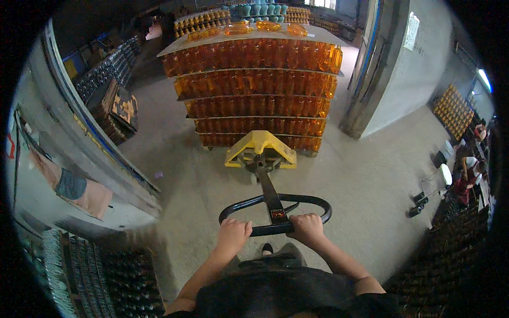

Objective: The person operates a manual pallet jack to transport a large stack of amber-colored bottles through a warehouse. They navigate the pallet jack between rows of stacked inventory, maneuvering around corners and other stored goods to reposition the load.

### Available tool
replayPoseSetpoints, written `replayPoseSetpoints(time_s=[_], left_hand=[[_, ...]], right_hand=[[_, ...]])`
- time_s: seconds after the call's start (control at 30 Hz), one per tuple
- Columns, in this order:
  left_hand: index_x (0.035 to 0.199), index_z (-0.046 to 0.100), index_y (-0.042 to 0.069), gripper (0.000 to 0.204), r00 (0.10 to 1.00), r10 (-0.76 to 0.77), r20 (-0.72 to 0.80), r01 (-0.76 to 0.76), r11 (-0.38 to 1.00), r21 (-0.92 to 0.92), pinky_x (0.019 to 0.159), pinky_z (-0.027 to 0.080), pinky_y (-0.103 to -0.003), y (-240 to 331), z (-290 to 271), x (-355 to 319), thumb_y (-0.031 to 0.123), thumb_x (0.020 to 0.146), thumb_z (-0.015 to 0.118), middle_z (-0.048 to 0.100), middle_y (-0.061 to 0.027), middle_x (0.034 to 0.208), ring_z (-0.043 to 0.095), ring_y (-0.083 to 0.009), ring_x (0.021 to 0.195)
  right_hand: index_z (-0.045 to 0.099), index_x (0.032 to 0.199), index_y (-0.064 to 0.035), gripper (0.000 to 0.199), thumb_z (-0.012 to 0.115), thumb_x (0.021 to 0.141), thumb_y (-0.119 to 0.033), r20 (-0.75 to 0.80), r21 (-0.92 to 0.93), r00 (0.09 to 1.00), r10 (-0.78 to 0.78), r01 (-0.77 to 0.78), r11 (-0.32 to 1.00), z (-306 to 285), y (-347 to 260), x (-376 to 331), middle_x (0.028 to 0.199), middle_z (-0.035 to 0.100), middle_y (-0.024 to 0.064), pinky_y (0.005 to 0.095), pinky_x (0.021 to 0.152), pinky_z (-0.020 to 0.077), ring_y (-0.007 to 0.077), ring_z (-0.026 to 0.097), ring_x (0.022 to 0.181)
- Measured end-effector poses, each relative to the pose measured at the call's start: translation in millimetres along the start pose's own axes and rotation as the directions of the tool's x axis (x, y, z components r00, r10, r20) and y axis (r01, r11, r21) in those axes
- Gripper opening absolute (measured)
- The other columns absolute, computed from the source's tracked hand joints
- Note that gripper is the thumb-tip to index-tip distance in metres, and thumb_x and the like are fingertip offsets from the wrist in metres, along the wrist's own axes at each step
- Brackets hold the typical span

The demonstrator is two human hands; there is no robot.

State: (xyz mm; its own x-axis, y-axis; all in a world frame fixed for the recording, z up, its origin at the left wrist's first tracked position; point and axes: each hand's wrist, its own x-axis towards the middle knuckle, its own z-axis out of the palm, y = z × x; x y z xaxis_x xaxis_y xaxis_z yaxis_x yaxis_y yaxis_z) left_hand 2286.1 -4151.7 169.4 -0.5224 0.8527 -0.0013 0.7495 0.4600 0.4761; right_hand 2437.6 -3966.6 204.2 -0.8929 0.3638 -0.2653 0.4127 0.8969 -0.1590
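Both my hands grip the black looped handle (324, 204) of a pallet jack. My left hand (234, 234) is closed round the near bar on its left side. Closed round the same bar, my right hand (307, 228) sits just right of the central shaft (271, 196). That shaft runs away from me to the jack's yellow body (261, 143). Beyond it stands a tall stack of amber glass bottles (254, 85), in several layers parted by thin sheets. A few amber bottles (269, 26) lie on the top sheet (212, 38). The forks are hidden under the load.
Door posts rise at the left (79, 114) and right (366, 90) of the stack. Dark racks of glassware (127, 275) stand at the near left, more bottles (450, 265) at the near right. A person (469, 177) is at the far right beside a white stool (445, 174).
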Motion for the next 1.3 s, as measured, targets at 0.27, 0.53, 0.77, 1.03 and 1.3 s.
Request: replayPoseSetpoints(time_s=[0.27, 0.53, 0.77, 1.03, 1.3], left_hand=[[0.063, 0.063, 0.004, 0.037, 0.994, 0.05, -0.093, -0.049, 0.999, 0.018, 0.074, 0.043, -0.045, 3.7, -33.2, 13.8, 0.026, 0.089, 0.048, 0.06, -0.0149, 0.064, 0.057, -0.0325, 0.067], [0.062, 0.064, 0.005, 0.04, 0.988, 0.077, -0.135, -0.069, 0.996, 0.059, 0.078, 0.044, -0.042, -17.7, -40.4, 5.9, 0.028, 0.09, 0.046, 0.061, -0.0118, 0.061, 0.057, -0.0297, 0.066], [0.062, 0.062, 0.006, 0.039, 0.994, 0.011, -0.105, -0.002, 0.996, 0.088, 0.08, 0.044, -0.042, -18.2, -66.9, -0.4, 0.029, 0.089, 0.046, 0.061, -0.0123, 0.063, 0.059, -0.0298, 0.07], [0.061, 0.061, 0.006, 0.038, 0.976, -0.053, -0.21, 0.076, 0.992, 0.105, 0.081, 0.043, -0.043, -15.0, -57.0, -32.9, 0.029, 0.089, 0.048, 0.06, -0.0108, 0.062, 0.059, -0.0299, 0.071], [0.064, 0.064, 0.006, 0.036, 0.94, -0.096, -0.329, 0.128, 0.989, 0.079, 0.083, 0.044, -0.04, 7.2, -55.1, -75.4, 0.03, 0.087, 0.05, 0.063, -0.0091, 0.07, 0.059, -0.028, 0.081]], right_hand=[[0.061, 0.077, -0.0116, 0.03, 0.072, 0.064, -0.036, -0.006, -0.037, 0.999, 0.037, -0.037, 0.999, -39.1, -12.8, 9.9, 0.071, 0.064, 0.0084, 0.0398, 0.063, 0.0502, 0.0284, 0.064, 0.069], [0.059, 0.079, -0.0128, 0.031, 0.073, 0.064, -0.037, -0.053, -0.04, 0.998, 0.039, -0.041, 0.998, -23.9, -36.4, 11.2, 0.069, 0.063, 0.009, 0.0406, 0.058, 0.0485, 0.0295, 0.063, 0.067], [0.059, 0.085, -0.0105, 0.04, 0.077, 0.062, -0.037, -0.046, -0.009, 0.996, 0.072, -0.072, 0.997, -47.6, -60.9, 10.0, 0.075, 0.065, 0.0092, 0.042, 0.065, 0.0478, 0.0294, 0.064, 0.072], [0.061, 0.086, -0.009, 0.036, 0.075, 0.063, -0.032, -0.061, -0.03, 0.997, 0.037, -0.039, 0.999, -38.3, -77.5, -11.8, 0.072, 0.064, 0.012, 0.0422, 0.063, 0.0487, 0.0315, 0.064, 0.069], [0.06, 0.08, -0.008, 0.033, 0.071, 0.066, -0.035, -0.14, -0.034, 0.99, -0.026, 0.022, 0.999, -33.6, -85.6, -51.0, 0.069, 0.063, 0.0137, 0.0426, 0.06, 0.0491, 0.0326, 0.063, 0.067]])
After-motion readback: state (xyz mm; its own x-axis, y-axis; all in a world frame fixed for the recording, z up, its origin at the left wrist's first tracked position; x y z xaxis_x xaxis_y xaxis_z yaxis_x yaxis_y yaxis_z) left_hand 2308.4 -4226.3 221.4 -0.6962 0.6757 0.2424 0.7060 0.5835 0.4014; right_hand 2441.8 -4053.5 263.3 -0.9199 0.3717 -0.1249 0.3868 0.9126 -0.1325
